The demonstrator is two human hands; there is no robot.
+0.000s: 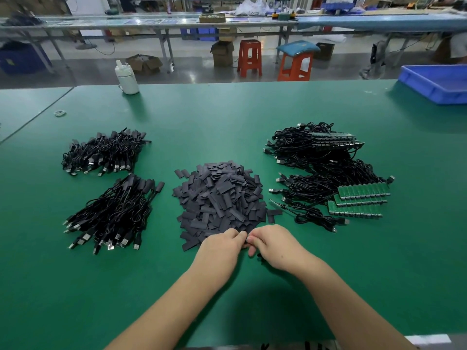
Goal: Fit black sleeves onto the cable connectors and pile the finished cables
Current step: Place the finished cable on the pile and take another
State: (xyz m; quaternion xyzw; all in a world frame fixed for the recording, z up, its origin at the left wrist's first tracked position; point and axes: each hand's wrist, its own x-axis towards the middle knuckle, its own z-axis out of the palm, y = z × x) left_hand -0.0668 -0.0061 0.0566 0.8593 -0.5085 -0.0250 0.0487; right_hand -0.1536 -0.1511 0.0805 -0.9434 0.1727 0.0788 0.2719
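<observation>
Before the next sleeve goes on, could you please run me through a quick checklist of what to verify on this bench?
1. Sleeve supply: the sleeve pile in the middle is large. Ok.
2. Unfinished cables: the cables with green boards lie on the right, apart from the sleeves. Ok.
3. Finished piles on the left, with bare table around them. Ok.
4. Left hand and right hand meet at the pile's near edge. Ok.
5. What the fingers pinch: hidden. Cannot tell.

Flat black sleeves (219, 200) heaped centre; sleeved cables (111, 213) piled left; bare-board cables (328, 173) right.
</observation>
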